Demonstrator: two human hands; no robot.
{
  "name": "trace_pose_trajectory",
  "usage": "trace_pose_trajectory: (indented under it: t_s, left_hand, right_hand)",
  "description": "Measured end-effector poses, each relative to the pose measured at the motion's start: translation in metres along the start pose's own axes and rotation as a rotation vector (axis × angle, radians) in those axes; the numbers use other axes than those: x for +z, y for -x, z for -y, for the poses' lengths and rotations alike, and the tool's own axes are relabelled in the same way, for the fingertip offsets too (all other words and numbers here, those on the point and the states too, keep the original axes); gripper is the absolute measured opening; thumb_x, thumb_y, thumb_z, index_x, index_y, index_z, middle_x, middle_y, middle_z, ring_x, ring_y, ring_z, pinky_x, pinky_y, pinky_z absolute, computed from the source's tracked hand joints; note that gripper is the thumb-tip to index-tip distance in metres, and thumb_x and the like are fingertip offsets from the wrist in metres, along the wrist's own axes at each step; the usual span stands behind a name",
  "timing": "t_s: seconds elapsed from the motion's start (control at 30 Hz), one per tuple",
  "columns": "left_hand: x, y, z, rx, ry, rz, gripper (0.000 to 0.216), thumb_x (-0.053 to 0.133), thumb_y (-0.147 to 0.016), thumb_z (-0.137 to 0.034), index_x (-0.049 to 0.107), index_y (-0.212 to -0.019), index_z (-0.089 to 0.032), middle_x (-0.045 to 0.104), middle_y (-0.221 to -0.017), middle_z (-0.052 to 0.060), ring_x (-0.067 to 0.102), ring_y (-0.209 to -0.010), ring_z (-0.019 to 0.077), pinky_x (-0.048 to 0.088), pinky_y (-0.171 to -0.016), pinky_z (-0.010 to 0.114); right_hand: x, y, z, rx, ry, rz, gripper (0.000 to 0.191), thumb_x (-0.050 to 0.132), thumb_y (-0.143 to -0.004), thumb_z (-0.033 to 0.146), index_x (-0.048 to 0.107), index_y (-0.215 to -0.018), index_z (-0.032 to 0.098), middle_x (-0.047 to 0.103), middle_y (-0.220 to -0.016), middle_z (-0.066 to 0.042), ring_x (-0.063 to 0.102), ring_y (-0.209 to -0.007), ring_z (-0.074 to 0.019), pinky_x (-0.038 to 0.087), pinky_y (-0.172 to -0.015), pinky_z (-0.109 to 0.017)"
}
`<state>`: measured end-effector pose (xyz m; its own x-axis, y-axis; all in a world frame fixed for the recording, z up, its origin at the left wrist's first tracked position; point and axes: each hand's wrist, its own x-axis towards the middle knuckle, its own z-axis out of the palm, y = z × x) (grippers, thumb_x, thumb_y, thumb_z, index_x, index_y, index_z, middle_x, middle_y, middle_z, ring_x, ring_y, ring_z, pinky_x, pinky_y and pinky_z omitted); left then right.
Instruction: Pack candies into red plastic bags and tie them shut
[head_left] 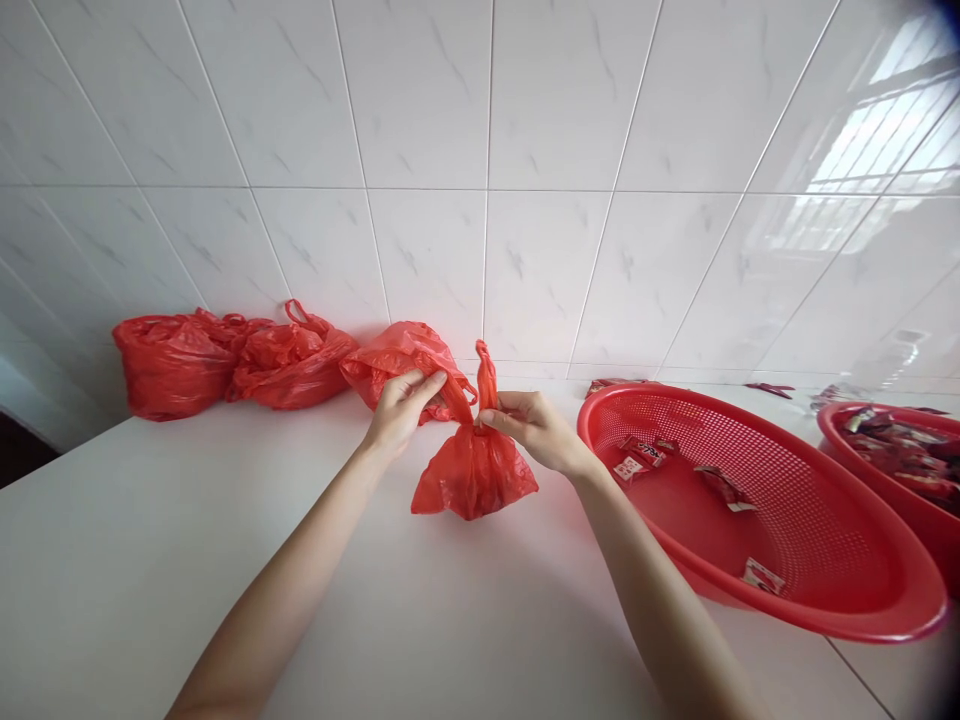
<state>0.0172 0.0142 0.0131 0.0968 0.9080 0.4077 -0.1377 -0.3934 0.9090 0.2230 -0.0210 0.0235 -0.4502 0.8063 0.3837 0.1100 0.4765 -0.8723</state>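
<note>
A small red plastic bag [474,474] is bunched at its neck in the middle of the view, above the white tabletop. My left hand [402,405] pinches one of its handles between thumb and fingers. On the other side, my right hand [536,425] grips the second handle close to the gathered neck, and that handle's loop sticks up above the fingers. Whatever the bag contains is hidden by the red plastic. Just behind my left hand sits another red plastic bag [405,345], partly covered by the hand.
Two filled red bags [176,365] stand by the tiled wall [427,120] at the left. At the right, a large red perforated basket [757,540] holds several small wrapped packets [724,488]. A second red basket [832,425], fuller of packets, is beyond it. Red scissors [770,389] lie near the wall.
</note>
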Motion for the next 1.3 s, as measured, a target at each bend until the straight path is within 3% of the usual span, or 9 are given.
trace_pose_trajectory:
  t_s: [0.13, 0.27, 0.37, 0.47, 0.53, 0.67, 0.8, 1.17, 1.3]
  left_hand:
    - [0.005, 0.009, -0.014, 0.115, -0.188, 0.118, 0.032, 0.07, -0.082, -0.041, 0.063, -0.063, -0.017, 0.056, -0.064, -0.001, 0.053, -0.063, 0.0127, 0.043, -0.064, 0.027]
    - [0.011, 0.015, -0.02, 0.078, -0.127, 0.288, 0.022, 0.066, -0.086, -0.039, 0.072, -0.083, -0.018, 0.067, -0.083, 0.004, 0.061, -0.082, 0.0181, 0.049, -0.078, 0.031]
    - [0.013, 0.016, -0.021, 0.007, -0.064, 0.342, 0.024, 0.066, -0.086, -0.039, 0.075, -0.093, -0.018, 0.072, -0.096, 0.007, 0.064, -0.095, 0.0217, 0.049, -0.088, 0.034]
    - [0.012, 0.016, -0.023, -0.027, -0.018, 0.337, 0.025, 0.066, -0.086, -0.038, 0.075, -0.095, -0.017, 0.073, -0.101, 0.009, 0.066, -0.096, 0.0223, 0.05, -0.089, 0.033]
    - [0.012, 0.017, -0.025, -0.045, 0.04, 0.342, 0.024, 0.065, -0.088, -0.037, 0.075, -0.093, -0.016, 0.073, -0.098, 0.009, 0.067, -0.093, 0.022, 0.052, -0.085, 0.033]
    - [0.01, 0.017, -0.026, -0.066, 0.154, 0.294, 0.02, 0.066, -0.087, -0.034, 0.075, -0.087, -0.016, 0.072, -0.089, 0.008, 0.066, -0.077, 0.0178, 0.052, -0.072, 0.029]
    - [0.009, 0.015, -0.026, -0.072, 0.206, 0.227, 0.02, 0.068, -0.085, -0.034, 0.073, -0.083, -0.015, 0.072, -0.092, 0.008, 0.064, -0.071, 0.0163, 0.051, -0.062, 0.028]
    - [0.008, 0.013, -0.025, -0.01, 0.213, 0.137, 0.018, 0.069, -0.085, -0.031, 0.07, -0.081, -0.013, 0.072, -0.091, 0.008, 0.065, -0.071, 0.0151, 0.05, -0.064, 0.026]
    - [0.007, 0.012, -0.024, -0.014, 0.253, 0.2, 0.025, 0.068, -0.085, -0.036, 0.066, -0.1, -0.016, 0.07, -0.099, 0.008, 0.066, -0.077, 0.0166, 0.051, -0.067, 0.028]
  right_hand:
    - [0.008, -0.001, -0.003, 0.042, -0.003, -0.019, 0.038, 0.057, -0.088, 0.05, 0.059, -0.071, 0.017, 0.05, -0.066, 0.001, 0.043, -0.062, -0.013, 0.037, -0.056, -0.027]
    - [0.011, -0.002, -0.007, 0.039, -0.01, 0.023, 0.037, 0.057, -0.088, 0.05, 0.055, -0.07, 0.018, 0.044, -0.065, 0.002, 0.037, -0.061, -0.0116, 0.033, -0.055, -0.027]
    - [0.011, -0.002, -0.009, 0.028, -0.013, 0.043, 0.038, 0.057, -0.09, 0.048, 0.051, -0.067, 0.018, 0.039, -0.065, 0.004, 0.032, -0.06, -0.0103, 0.029, -0.055, -0.026]
    - [0.01, -0.001, -0.005, 0.031, -0.052, 0.062, 0.037, 0.059, -0.089, 0.048, 0.052, -0.069, 0.017, 0.038, -0.065, 0.004, 0.033, -0.06, -0.0097, 0.03, -0.055, -0.026]
    - [0.008, 0.0, 0.0, 0.028, -0.143, 0.106, 0.033, 0.063, -0.087, 0.048, 0.057, -0.076, 0.017, 0.046, -0.071, 0.003, 0.041, -0.065, -0.0107, 0.037, -0.062, -0.026]
    - [0.003, 0.003, 0.007, 0.063, -0.306, 0.304, 0.029, 0.07, -0.083, 0.042, 0.065, -0.096, 0.016, 0.059, -0.092, -0.003, 0.054, -0.085, -0.0152, 0.044, -0.082, -0.031]
    - [0.006, 0.002, 0.003, 0.107, -0.342, 0.424, 0.031, 0.074, -0.081, 0.037, 0.068, -0.103, 0.016, 0.058, -0.091, -0.002, 0.051, -0.083, -0.0142, 0.044, -0.081, -0.031]
    - [0.015, 0.0, -0.003, 0.072, -0.334, 0.328, 0.028, 0.076, -0.078, 0.039, 0.064, -0.077, 0.013, 0.05, -0.073, 0.002, 0.041, -0.068, -0.0103, 0.035, -0.064, -0.026]
    - [0.01, 0.0, -0.002, 0.08, -0.311, 0.273, 0.03, 0.076, -0.078, 0.04, 0.063, -0.073, 0.013, 0.047, -0.068, 0.003, 0.038, -0.062, -0.0092, 0.032, -0.059, -0.026]
